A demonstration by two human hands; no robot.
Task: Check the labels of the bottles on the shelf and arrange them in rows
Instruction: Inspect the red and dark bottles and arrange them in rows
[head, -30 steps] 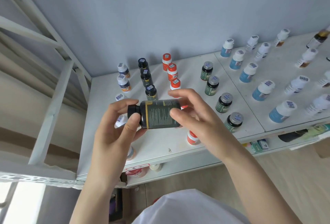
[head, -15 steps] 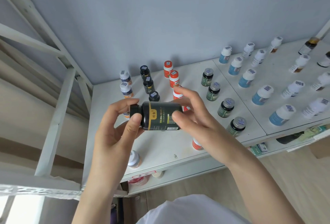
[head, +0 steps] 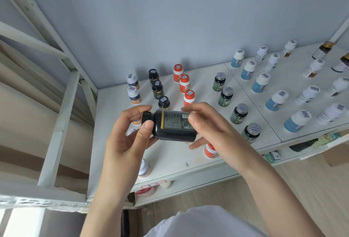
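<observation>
Left hand: the left hand (head: 130, 138) grasps the cap end of the black bottle (head: 175, 125), with the thumb pressed on the shoulder and the fingers curled behind the black cap (head: 146, 116).
Right hand: the right hand (head: 211, 127) pinches the base end, thumb in front and fingers over the top and behind.
Bottle's place: it is held in the air between the two hands, clear of the shelf (head: 170, 163) beneath them.
Long axis: it lies level and runs from one hand to the other.
Pointing: the cap points toward the left hand and the base toward the right hand. The printed label faces up toward the person.
Handling: it looks rigid and glossy, so probably smooth and a little slippery. Judging by how easily it is pinched, it is likely light.
Where to hold: round the straight body below the shoulder is the better place. The narrow cap gives less purchase.
Just under the right hand: an orange bottle (head: 210, 150) stands on the shelf, partly hidden.
Beyond the hands: three matching black bottles (head: 157, 89) stand upright in a row running away from the hands, and the open end nearest the hands looks like the likely spot.
Beside that row: a row of orange-capped bottles (head: 184, 83) stands toward the right-hand side.
Farther right: green bottles (head: 238, 113) stand in a row of their own.
</observation>
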